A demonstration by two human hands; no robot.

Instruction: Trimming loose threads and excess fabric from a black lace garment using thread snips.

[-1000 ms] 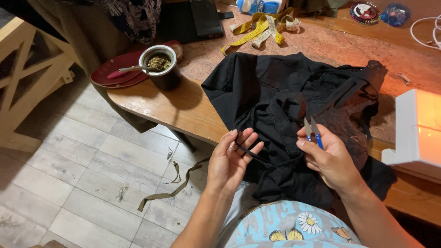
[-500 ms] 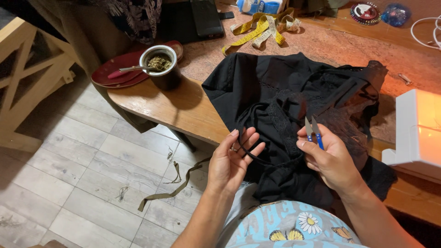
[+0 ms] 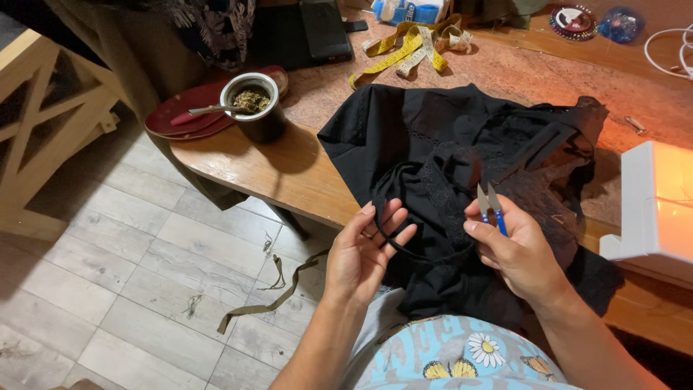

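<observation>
A black garment [image 3: 440,155] lies crumpled over the front edge of the wooden table [image 3: 267,162] and hangs into my lap. My left hand [image 3: 364,253] pinches a thin black strap [image 3: 404,249] of the garment between its fingers. My right hand [image 3: 516,253] holds small blue-handled thread snips [image 3: 491,206], blades pointing up and away, just right of the strap loop. The two hands are close together in front of the garment.
A metal cup with a spoon [image 3: 253,105] stands on red plates [image 3: 177,115] at the table's left end. A yellow tape measure [image 3: 404,43] lies at the back. A white sewing machine [image 3: 653,206] sits at right. Fabric strips [image 3: 271,300] lie on the tiled floor.
My left hand has shifted its fingers slightly along the black strap. The right hand with the snips stays almost still.
</observation>
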